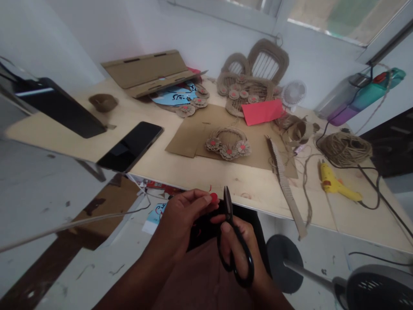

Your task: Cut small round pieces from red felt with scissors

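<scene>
Fingers (pixel 202 201) pinch a red disc (pixel 214 198), scissors (pixel 228 209) beside it.
The left hand (pixel 177 215) holds the disc near the front edge of the desk (pixel 200 174); the right hand (pixel 248 234) has its fingers curled through the handles, blades together. The disc looks roughly round, so its cutting seems mostly done; whether trimming is left, I can't tell. On the cardboard (pixel 187 137), a ring (pixel 243 134) carries three red-centred flowers (pixel 229 151).

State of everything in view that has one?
Left hand: pinching red piece
Right hand: holding scissors
Scissors: blades closed or nearly so
Flat phone: screen dark
Cardboard box: open
Glue gun: lying down, cord attached, heat unknown
Fan: upright, spin unclear
Twine: wound, loosely
</scene>
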The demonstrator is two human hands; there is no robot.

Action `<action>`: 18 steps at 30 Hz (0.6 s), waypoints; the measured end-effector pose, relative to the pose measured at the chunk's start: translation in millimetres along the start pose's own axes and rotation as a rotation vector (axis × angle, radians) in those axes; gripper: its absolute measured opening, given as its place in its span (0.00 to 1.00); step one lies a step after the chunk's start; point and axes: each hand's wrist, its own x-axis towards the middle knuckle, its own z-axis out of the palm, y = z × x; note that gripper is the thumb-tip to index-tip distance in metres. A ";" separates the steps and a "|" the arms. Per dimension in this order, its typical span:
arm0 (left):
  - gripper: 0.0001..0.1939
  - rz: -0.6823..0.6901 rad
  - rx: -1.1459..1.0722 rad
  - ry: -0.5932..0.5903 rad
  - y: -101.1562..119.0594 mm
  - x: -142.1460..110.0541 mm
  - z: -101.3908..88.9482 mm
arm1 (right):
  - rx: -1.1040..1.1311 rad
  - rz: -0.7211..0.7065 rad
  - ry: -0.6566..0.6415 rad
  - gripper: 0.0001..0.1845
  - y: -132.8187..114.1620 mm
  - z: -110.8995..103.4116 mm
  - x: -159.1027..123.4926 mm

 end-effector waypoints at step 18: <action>0.06 0.013 0.203 -0.129 -5.0 -5.9 -13.9 | -0.035 -0.040 0.014 0.14 -38.0 3.1 22.0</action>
